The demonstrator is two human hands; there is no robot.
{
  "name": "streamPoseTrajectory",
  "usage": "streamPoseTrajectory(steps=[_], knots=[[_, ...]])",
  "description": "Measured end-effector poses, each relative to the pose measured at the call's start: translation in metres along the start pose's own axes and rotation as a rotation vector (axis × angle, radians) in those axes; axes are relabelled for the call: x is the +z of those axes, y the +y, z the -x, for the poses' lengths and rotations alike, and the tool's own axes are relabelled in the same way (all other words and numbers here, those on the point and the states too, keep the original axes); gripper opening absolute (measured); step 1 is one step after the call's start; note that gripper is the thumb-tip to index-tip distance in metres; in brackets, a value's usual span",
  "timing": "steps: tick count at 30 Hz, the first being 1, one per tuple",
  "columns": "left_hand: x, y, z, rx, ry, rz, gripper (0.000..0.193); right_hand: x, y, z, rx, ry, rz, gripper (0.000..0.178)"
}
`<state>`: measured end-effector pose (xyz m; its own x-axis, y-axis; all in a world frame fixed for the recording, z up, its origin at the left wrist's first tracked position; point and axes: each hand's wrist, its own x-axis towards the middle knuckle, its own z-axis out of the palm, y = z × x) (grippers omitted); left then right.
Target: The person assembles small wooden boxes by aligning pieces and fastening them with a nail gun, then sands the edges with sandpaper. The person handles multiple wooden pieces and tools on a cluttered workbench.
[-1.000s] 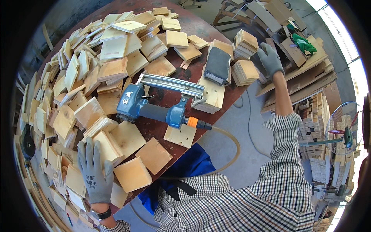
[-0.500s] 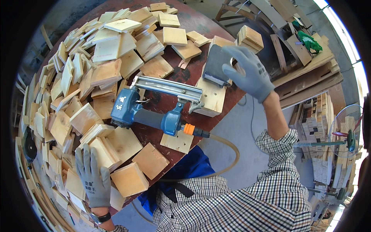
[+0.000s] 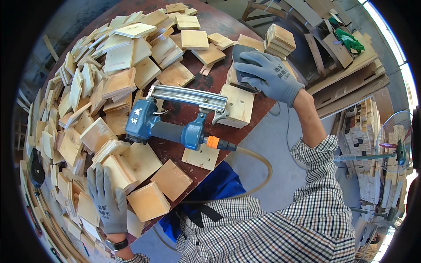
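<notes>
My gloved right hand (image 3: 275,78) is closed over a dark grey block-shaped object (image 3: 242,51) at the far right of the table; its exact kind is unclear. That object rests on or against stacked wood blocks, its lower part covered by my fingers. My gloved left hand (image 3: 107,199) lies at the near left with straight fingers and the thumb apart, beside a small stack of square wooden blocks (image 3: 119,173). Between the hands a blue nail gun (image 3: 169,127) lies on its side, its silver magazine on top and an orange hose fitting at the right.
A big heap of square plywood pieces (image 3: 120,57) covers the left of the dark red table (image 3: 175,153). A tan air hose (image 3: 263,164) curves off the table's near edge. Wooden boards (image 3: 351,85) and a fan (image 3: 397,151) stand to the right. A wood block stack (image 3: 280,39) sits at the back.
My right hand has come down and left, from open above the dark grey object to closed over it. My left hand has hardly moved.
</notes>
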<state>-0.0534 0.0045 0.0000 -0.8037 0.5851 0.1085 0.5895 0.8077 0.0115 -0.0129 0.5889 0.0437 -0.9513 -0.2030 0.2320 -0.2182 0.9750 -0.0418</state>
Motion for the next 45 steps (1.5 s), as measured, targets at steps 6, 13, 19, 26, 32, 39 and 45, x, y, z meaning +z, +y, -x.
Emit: streamPoseTrajectory(steps=[6, 13, 19, 26, 32, 39, 45], knots=[[0.000, 0.001, 0.002, 0.008, 0.033, 0.023, 0.064, -0.010, -0.060, 0.018, 0.004, 0.270, 0.086, 0.054], [0.000, 0.003, -0.001, 0.003, 0.026, 0.001, 0.062, 0.073, -0.140, 0.079, 0.912, 0.515, -0.929, 0.078], [0.002, -0.002, 0.003, 0.035, 0.066, 0.082, 0.062, 0.086, -0.130, 0.054, 0.526, 0.433, -0.956, 0.085], [-0.006, 0.003, 0.000, 0.012, 0.073, 0.096, 0.066, 0.108, -0.114, 0.050, 0.498, 0.389, -0.866, 0.093], [-0.008, 0.009, 0.006, -0.043, 0.138, 0.008, 0.069, 0.105, -0.108, 0.041, 0.364, 0.329, -0.809, 0.072], [-0.057, 0.162, 0.001, -0.441, -0.063, 1.139, 0.073, 0.089, -0.110, 0.042, 0.401, 0.387, -0.511, 0.071], [0.030, 0.197, -0.097, -0.882, -0.176, 2.269, 0.033, 0.080, -0.117, 0.049, 0.419, 0.405, -0.436, 0.075]])
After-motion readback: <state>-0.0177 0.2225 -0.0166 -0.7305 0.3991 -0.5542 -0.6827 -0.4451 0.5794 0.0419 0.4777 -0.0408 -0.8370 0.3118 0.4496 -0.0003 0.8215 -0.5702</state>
